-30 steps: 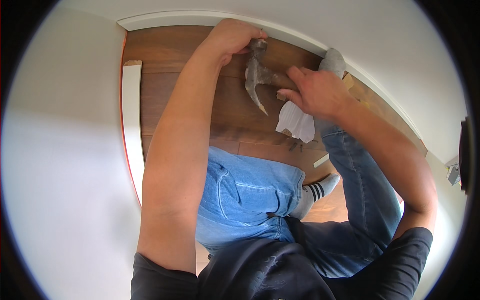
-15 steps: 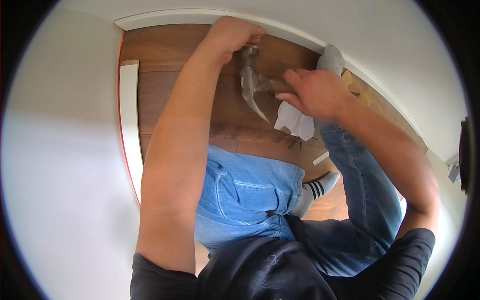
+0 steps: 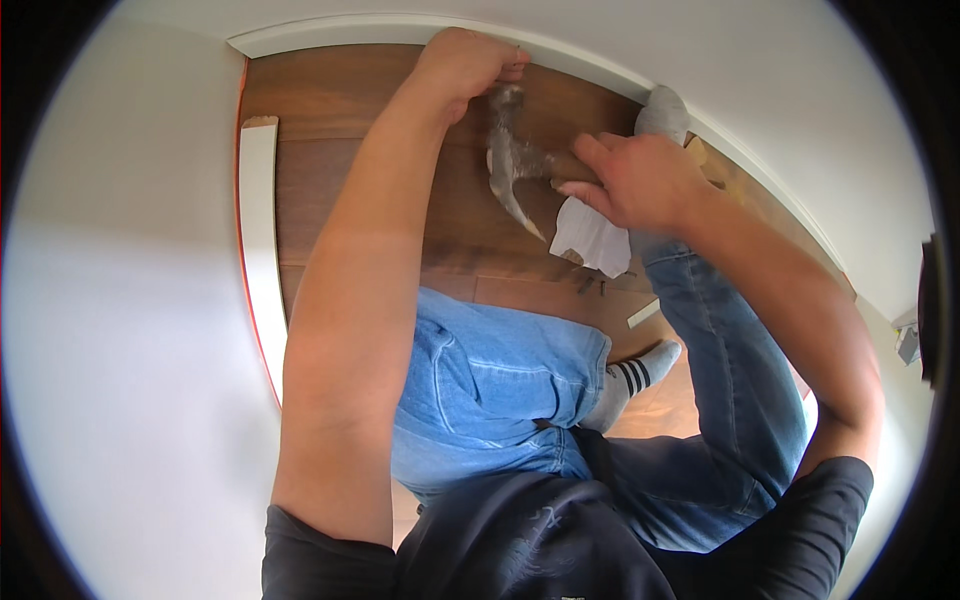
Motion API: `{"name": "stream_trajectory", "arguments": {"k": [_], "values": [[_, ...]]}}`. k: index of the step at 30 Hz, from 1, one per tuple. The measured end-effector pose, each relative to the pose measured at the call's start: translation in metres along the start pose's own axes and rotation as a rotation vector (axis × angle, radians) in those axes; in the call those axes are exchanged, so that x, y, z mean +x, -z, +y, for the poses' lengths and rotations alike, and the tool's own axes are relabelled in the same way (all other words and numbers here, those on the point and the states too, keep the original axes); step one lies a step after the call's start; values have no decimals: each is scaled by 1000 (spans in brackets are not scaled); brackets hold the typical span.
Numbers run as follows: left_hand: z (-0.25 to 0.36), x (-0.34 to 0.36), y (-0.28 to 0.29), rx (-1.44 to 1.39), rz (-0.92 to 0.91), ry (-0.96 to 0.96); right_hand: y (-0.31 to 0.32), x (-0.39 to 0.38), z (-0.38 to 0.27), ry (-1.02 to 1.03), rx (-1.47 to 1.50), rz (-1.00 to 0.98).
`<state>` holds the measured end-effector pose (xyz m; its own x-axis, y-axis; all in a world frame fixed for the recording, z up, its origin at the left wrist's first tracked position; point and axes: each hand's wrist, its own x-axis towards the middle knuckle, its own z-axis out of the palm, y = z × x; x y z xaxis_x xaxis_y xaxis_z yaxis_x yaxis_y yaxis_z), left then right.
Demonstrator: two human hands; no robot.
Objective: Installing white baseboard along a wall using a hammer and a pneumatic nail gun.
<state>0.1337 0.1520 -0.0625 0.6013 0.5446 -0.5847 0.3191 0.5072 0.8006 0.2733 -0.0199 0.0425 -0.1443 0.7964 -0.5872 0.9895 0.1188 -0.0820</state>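
Observation:
My left hand (image 3: pixel 470 70) is pinched at the white baseboard (image 3: pixel 330 31) along the far wall; whatever tiny thing sits in its fingertips is too small to name. My right hand (image 3: pixel 640 175) grips the short handle of a worn claw hammer (image 3: pixel 507 150). The blurred hammer head is just below my left fingers, its pointed claw toward me. A crumpled white paper (image 3: pixel 590 240) lies on the wooden floor (image 3: pixel 370 190) below my right hand, with several small dark pieces (image 3: pixel 590 285) beside it.
A loose white trim strip (image 3: pixel 258 220) lies along the left wall. A short white piece (image 3: pixel 642 314) rests near my striped-sock foot (image 3: pixel 650 370). My other foot (image 3: pixel 660 108) touches the far baseboard, with yellowish scraps (image 3: pixel 697 152) beside it. A dark object (image 3: pixel 928 310) shows at the right rim.
The hammer has shifted slightly in short, blurred movements, head dropping and then rising again. My left hand stays at the baseboard, appearing a little higher in the picture.

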Motion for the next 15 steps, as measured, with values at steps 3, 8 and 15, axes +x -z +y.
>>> {"name": "stream_trajectory", "arguments": {"k": [3,8,15], "values": [[1,-1,-2,11,21,3,-7,3,4,-20,14,65],[0,0,0,-13,-14,-14,-3,4,4,-9,-9,43],[3,2,-2,10,11,2,1,-5,5,-67,-9,55]]}}
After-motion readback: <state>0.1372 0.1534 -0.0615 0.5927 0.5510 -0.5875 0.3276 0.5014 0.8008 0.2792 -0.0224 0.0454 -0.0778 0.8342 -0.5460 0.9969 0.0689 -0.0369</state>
